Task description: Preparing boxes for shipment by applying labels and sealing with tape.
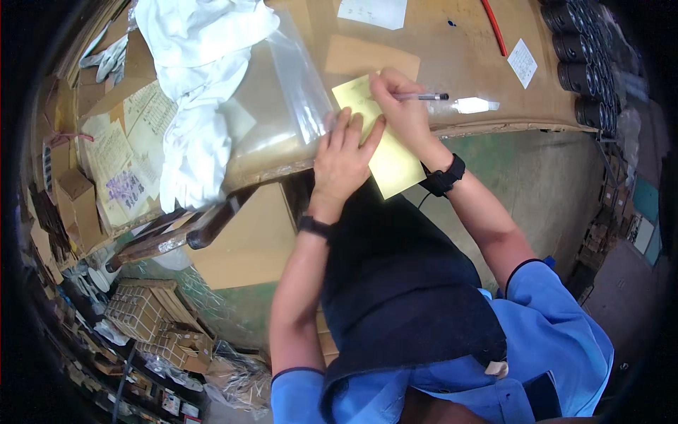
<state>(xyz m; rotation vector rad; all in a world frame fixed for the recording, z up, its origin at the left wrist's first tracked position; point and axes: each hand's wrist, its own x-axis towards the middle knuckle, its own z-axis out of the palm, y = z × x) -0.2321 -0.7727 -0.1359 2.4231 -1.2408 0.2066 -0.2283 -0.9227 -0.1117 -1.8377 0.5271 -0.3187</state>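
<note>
A yellow sheet of paper (392, 166) lies at the table's near edge, its lower corner jutting out over the edge. My right hand (399, 106) is closed around a pen (427, 96) over the upper part of the sheet; the pen's dark end points right and its tip is hidden by my fingers. Faint marks show near the sheet's top. My left hand (346, 155) rests flat with fingers spread, pressing on the sheet's left side. Left of it lies a clear plastic bag (300, 88).
White gloves (194, 134) are heaped on the table's left. Handwritten papers (134, 134) lie beyond them. Dark cylindrical parts (579, 78) stand stacked at the far right. A red rod (494, 28) and a white slip (522, 63) lie near them. Cardboard boxes (141, 311) sit at lower left.
</note>
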